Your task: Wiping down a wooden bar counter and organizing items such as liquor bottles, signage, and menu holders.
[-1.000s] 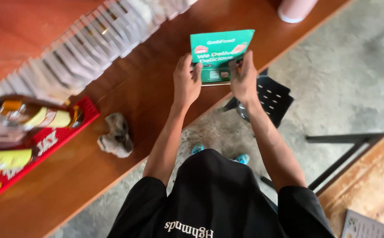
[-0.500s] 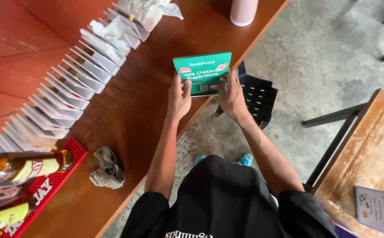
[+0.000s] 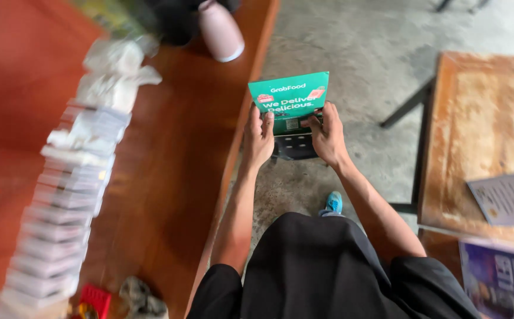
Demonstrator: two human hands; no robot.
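Observation:
A green card sign (image 3: 289, 97) with white lettering is held up in front of me by both hands. My left hand (image 3: 258, 137) grips its lower left edge, thumb on the front. Its lower right edge is gripped by my right hand (image 3: 326, 137). The card hangs over the grey floor, just off the edge of the red-brown wooden counter (image 3: 174, 153). A black perforated stool (image 3: 295, 146) shows below the card, between my hands.
A long row of clear card stands (image 3: 68, 195) runs along the counter at left, blurred. A pink bottle (image 3: 221, 32) stands at the counter's far end, a crumpled rag (image 3: 142, 298) near me. A worn wooden table (image 3: 481, 136) with printed sheets (image 3: 508, 198) is at right.
The view has swung to the right. The green card, still in both hands, has moved from over the counter's edge to over the floor beside it.

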